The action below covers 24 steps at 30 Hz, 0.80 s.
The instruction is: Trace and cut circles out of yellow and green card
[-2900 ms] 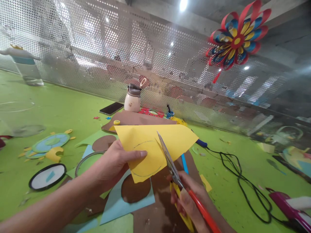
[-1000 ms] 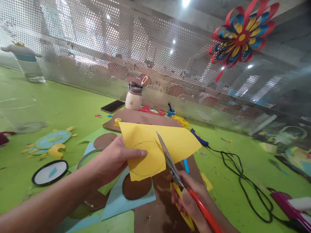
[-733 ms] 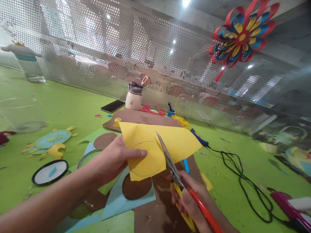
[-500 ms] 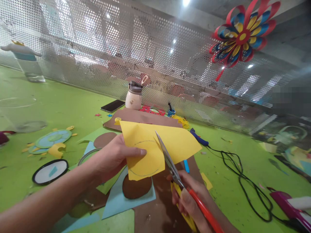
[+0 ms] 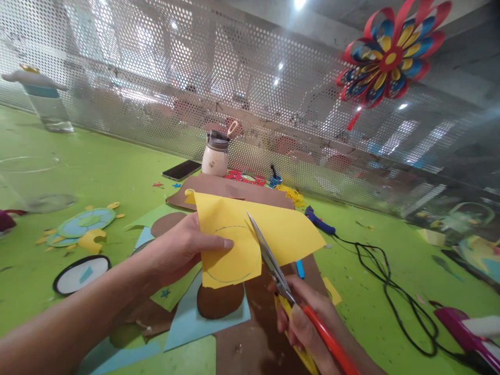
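My left hand (image 5: 191,247) pinches the left part of a yellow paper sheet (image 5: 289,229), thumb on top. A pencilled curve on the sheet runs above and below my thumb. My right hand (image 5: 304,317) is closed round the red and yellow handles of a pair of scissors (image 5: 269,260). Their blades look nearly together and lie at a cut through the sheet, tips pointing up and left. Below the sheet, a brown paper oval (image 5: 220,301) rests on a light blue paper piece (image 5: 175,328), over a brown sheet (image 5: 250,338).
A black cable (image 5: 386,281) loops across the green table to the right, near a purple glue gun (image 5: 461,328). Behind stand a cream bottle (image 5: 214,156) and a phone (image 5: 182,169). At left are a clear plastic cup (image 5: 35,187) and a paper turtle (image 5: 86,224).
My left hand and the yellow sheet's left part have shifted slightly left and up, so the gap beside the blades is a little wider. The scissors have barely moved.
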Each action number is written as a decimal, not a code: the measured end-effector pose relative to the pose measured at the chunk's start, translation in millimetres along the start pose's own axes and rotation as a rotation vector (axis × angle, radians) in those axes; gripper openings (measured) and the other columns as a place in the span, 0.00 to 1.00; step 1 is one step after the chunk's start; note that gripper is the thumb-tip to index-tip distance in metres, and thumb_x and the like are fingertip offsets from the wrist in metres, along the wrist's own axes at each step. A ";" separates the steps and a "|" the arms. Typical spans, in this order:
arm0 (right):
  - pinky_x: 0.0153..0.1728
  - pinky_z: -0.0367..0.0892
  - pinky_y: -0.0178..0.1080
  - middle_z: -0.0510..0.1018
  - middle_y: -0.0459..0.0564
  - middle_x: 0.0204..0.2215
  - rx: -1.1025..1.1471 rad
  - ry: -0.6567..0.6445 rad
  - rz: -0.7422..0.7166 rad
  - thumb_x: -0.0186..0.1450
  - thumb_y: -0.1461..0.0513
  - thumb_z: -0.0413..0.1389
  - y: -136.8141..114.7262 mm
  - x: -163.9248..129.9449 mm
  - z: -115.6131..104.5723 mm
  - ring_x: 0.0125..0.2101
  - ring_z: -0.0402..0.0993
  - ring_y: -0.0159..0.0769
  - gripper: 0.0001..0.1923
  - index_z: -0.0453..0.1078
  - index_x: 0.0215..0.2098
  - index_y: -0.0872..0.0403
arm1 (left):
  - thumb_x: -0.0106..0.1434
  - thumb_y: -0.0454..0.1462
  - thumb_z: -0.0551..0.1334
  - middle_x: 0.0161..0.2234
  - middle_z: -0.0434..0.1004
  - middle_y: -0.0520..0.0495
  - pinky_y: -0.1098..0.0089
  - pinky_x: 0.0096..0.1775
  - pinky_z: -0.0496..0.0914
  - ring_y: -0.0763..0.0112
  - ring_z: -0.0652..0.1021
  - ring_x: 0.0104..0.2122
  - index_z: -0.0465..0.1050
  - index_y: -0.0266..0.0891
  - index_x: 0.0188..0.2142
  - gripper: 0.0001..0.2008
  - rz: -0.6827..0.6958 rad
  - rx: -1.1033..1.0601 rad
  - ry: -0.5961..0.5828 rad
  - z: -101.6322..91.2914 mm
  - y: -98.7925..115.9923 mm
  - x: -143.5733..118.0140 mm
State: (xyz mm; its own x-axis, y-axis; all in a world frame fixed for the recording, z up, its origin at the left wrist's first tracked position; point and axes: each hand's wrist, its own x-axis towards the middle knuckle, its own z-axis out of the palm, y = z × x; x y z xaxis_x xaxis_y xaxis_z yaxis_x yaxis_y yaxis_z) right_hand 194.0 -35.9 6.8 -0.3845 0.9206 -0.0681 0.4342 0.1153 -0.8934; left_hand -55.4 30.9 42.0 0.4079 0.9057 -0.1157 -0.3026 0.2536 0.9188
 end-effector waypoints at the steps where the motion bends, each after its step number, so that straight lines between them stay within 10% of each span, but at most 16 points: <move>1: 0.20 0.63 0.32 0.71 0.46 0.23 0.004 -0.003 -0.002 0.61 0.36 0.47 -0.5 0.0 0.2 0.19 0.64 0.30 0.34 0.68 0.47 0.54 | 0.49 0.30 0.70 0.35 0.84 0.42 0.67 0.35 0.76 0.60 0.82 0.31 0.79 0.37 0.41 0.17 0.000 0.003 -0.002 -0.3 0.0 0.1; 24: 0.19 0.60 0.32 0.69 0.46 0.22 -0.027 -0.029 -0.011 0.64 0.38 0.46 -4.0 -1.7 0.0 0.18 0.62 0.29 0.32 0.67 0.47 0.55 | 0.52 0.28 0.68 0.36 0.84 0.41 0.69 0.34 0.76 0.64 0.82 0.30 0.79 0.36 0.42 0.16 -0.011 0.011 -0.048 -7.2 3.4 0.1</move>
State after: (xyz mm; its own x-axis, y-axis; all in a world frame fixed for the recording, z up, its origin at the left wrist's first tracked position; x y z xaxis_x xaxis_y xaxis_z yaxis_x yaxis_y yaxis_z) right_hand 193.0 -38.0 10.5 -0.4128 0.9079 -0.0721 0.4516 0.1353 -0.8819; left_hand -62.6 34.3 42.4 0.4520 0.8854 -0.1082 -0.2885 0.2598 0.9215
